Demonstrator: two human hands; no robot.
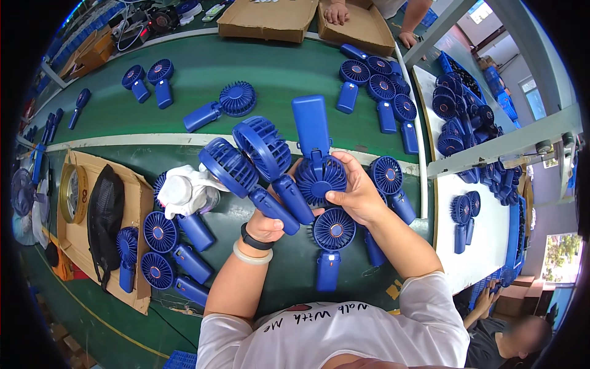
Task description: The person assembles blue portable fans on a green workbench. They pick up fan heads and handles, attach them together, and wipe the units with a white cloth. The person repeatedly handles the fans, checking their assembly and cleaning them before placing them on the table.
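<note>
Two blue handheld fans (265,147) are gripped side by side by their handles in my left hand (265,226), their round heads tilted up to the left. My right hand (357,192) is closed round the head of another handheld fan (313,129), whose handle points away from me. Part of my left fingers is hidden behind the fans. Just below my hands a further fan (334,230) lies on the green bench (276,273), grille up. A crumpled white cloth bundle (184,189) sits left of my left hand.
More fans (161,232) lie at the left, beside a cardboard tray (132,197) with a tape roll (74,194) and black mesh bag. Fans are spread on the green conveyor belt (196,80) ahead. A white side table (485,240) holds piled fans. Co-workers are at far right and lower right.
</note>
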